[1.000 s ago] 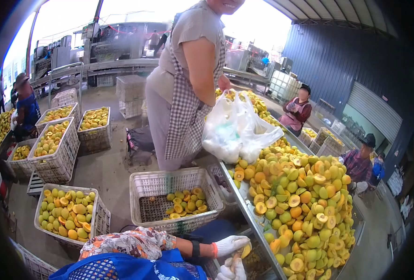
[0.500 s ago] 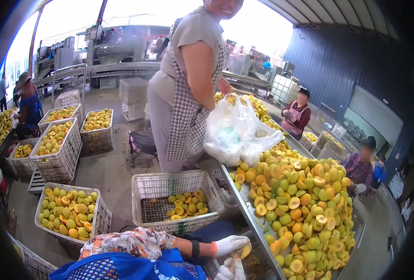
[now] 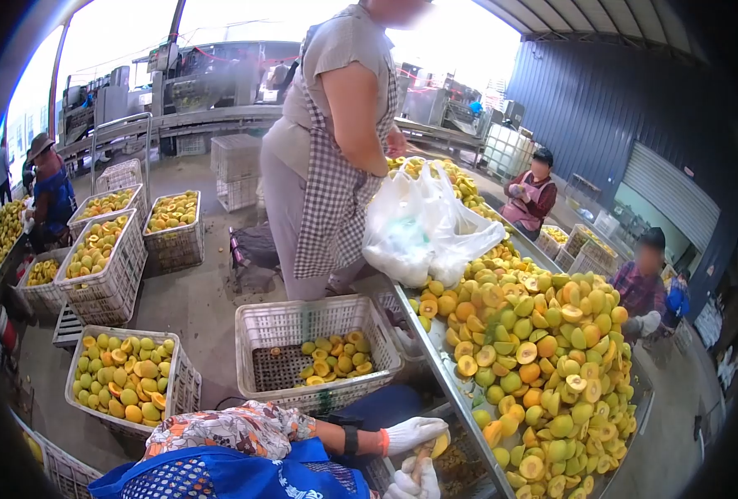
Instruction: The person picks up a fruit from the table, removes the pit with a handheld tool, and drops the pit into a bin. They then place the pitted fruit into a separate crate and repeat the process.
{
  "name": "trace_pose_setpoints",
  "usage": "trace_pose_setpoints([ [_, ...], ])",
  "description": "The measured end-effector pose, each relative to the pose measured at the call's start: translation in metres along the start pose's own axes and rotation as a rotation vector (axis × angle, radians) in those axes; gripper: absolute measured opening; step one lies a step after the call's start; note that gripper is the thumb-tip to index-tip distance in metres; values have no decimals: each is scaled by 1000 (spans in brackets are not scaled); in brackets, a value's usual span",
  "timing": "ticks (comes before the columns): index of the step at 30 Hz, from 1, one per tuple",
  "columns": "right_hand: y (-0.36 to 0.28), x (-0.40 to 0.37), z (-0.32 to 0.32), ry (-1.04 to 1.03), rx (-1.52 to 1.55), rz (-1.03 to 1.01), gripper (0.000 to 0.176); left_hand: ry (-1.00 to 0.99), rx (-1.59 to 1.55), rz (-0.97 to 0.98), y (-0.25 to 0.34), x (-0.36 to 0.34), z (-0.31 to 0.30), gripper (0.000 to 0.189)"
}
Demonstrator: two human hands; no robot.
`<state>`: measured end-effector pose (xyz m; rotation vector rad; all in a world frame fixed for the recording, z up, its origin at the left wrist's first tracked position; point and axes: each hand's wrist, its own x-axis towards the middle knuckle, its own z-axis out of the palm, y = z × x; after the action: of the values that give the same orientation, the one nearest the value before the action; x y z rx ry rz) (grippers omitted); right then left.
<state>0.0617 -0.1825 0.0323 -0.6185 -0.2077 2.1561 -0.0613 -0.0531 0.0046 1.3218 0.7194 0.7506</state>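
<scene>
My left hand (image 3: 416, 433), in a white glove, pinches a yellow peach half (image 3: 440, 446) at the metal table's near edge. Just below, my right hand (image 3: 414, 481), also gloved, is closed close to the fruit. A brownish shape shows at its fingers, too small to make out. Beside both hands, a large heap of cut yellow-green peaches (image 3: 544, 358) covers the metal table (image 3: 456, 399). A white plastic crate (image 3: 257, 328) with some peach halves (image 3: 336, 358) in one corner stands beyond my left forearm.
A person in a checked apron (image 3: 336, 166) stands across by the table, next to white plastic bags (image 3: 423, 224) lying on the peaches. A full crate (image 3: 123, 378) is at left, with more crates (image 3: 99, 266) behind. Other people (image 3: 531, 195) work farther off.
The standing person's head has turned and lifted slightly, and the view has shifted a little. My hands stay together at the peach half. Seated people at right have moved their hands.
</scene>
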Motion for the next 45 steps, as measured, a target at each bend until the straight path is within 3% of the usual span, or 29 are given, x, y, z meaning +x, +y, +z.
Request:
trace_pose_setpoints([
  [7, -2, 2, -1, -22, 22, 17, 36, 10, -80, 39, -1, 0, 4, 45],
  [19, -3, 2, 1, 42, 24, 4, 37, -16, -77, -78, -2, 3, -3, 46],
  [28, 2, -4, 10, 100, 35, -21, 35, 77, 39, 70, -5, -5, 5, 43],
  [31, 3, -5, 11, 88, 23, -34, 36, 155, 64, 50, -1, -5, 7, 40],
  [34, 2, -4, 6, 48, 5, -24, 37, 13, -43, -106, -4, 3, 2, 39],
  [37, 0, -6, 7, -23, 48, -34, 39, 78, 52, 197, -7, 5, 9, 32],
  [38, -1, 3, -21, -278, 245, 36, 43, 165, 79, 332, -12, 3, 14, 27],
  [39, -6, 1, -11, -235, 207, 46, 35, 136, 140, 309, -8, 3, 12, 26],
  [40, -7, 0, -11, -253, 183, 36, 45, 127, 153, 345, -6, 5, 13, 26],
  [43, -5, 5, -23, -328, 351, 40, 43, -86, -37, 214, -3, 18, 15, 42],
  [45, -4, -2, -13, -173, 245, -52, 40, -217, 100, 153, 0, 25, 3, 37],
])
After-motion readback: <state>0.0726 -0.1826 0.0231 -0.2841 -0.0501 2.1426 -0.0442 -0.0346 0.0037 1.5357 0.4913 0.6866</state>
